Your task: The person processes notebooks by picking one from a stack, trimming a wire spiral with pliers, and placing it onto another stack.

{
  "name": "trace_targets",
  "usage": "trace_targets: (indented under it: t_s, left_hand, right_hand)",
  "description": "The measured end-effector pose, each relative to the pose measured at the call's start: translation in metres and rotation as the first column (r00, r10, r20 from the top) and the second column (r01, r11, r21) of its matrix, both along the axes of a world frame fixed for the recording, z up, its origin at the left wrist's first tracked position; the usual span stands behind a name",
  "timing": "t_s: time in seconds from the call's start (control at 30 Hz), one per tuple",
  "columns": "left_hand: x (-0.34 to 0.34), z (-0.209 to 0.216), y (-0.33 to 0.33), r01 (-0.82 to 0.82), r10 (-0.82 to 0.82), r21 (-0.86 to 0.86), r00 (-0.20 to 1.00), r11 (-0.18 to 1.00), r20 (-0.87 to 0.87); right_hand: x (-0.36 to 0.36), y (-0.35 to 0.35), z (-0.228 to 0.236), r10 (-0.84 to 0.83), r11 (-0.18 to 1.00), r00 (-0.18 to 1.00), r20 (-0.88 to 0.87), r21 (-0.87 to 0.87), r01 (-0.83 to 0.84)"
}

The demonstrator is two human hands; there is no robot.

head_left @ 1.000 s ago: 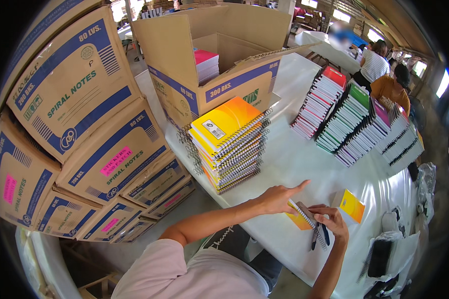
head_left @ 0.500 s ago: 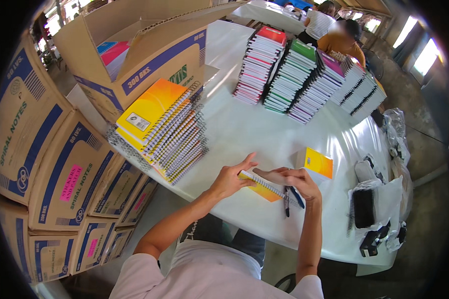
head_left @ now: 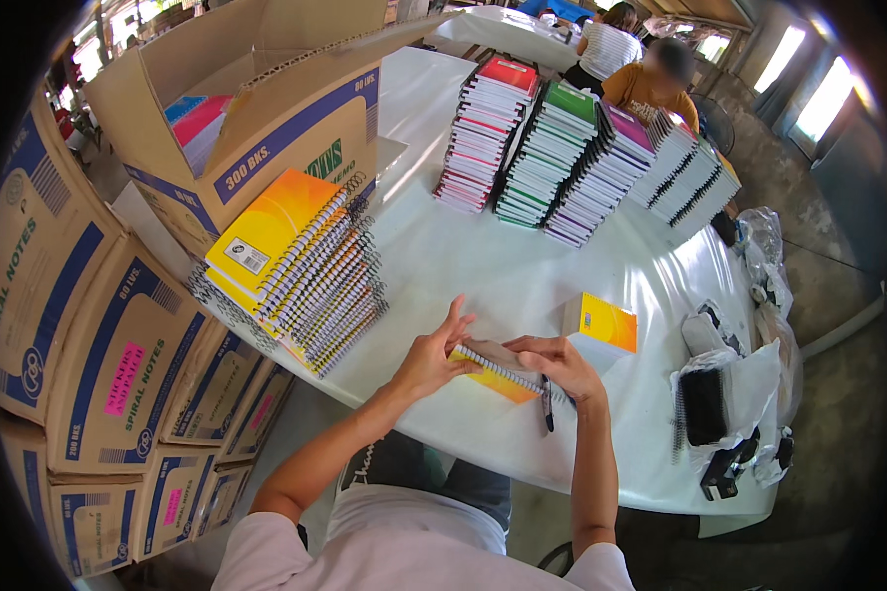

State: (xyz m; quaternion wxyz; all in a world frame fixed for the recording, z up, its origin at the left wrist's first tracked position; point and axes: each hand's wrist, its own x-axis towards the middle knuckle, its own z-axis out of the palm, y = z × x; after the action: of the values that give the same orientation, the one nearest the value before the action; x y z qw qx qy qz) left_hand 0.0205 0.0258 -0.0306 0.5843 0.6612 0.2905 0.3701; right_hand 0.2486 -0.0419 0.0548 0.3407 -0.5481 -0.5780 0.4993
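A notebook [head_left: 502, 387] is gripped at its left end by the left hand [head_left: 430, 364]; a dark tool [head_left: 548, 406] is held in the right hand [head_left: 566, 368] near the spiral [head_left: 503, 367]. Yellow notebooks [head_left: 284, 236] are stacked on the counter [head_left: 419, 246] beside a carton [head_left: 310, 138].

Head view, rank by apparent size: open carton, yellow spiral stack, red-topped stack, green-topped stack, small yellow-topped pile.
1. Open carton
2. Yellow spiral stack
3. Red-topped stack and green-topped stack: too alike to rank
4. Small yellow-topped pile
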Motion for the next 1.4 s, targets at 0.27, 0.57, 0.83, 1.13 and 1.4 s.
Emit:
trace_targets:
  t_s: [0.27, 0.57, 0.83, 1.13, 1.4]
  left_hand:
    - [-0.014, 0.007, 0.019, 0.366, -0.369, -0.046, 0.922, 0.929, -0.117]
    - [-0.015, 0.023, 0.003, 0.302, -0.298, 0.073, 0.953, 0.951, -0.061]
    - [-0.014, 0.011, 0.003, -0.130, 0.181, 0.559, 0.983, 0.819, -0.037]
    - [-0.007, 0.031, -0.021, -0.159, 0.504, 0.854, 0.853, 0.495, -0.134]
    - [-0.009, 0.043, -0.025, -0.118, 0.544, 0.885, 0.822, 0.449, -0.167]
  right_hand:
    - [0.057, -0.086, 0.030, -0.388, 0.913, 0.868, 0.309, 0.256, 0.317]
    - [0.069, -0.125, -0.044, -0.801, 0.597, 0.172, 0.573, 0.785, 0.167]
    - [-0.017, -0.076, -0.089, -0.690, 0.723, 0.233, 0.685, 0.660, 0.202]
    - [-0.102, -0.076, -0.012, -0.532, 0.686, 0.711, 0.460, 0.726, 0.044]
    - [-0.102, -0.070, -0.003, -0.464, 0.721, 0.710, 0.529, 0.692, -0.045]
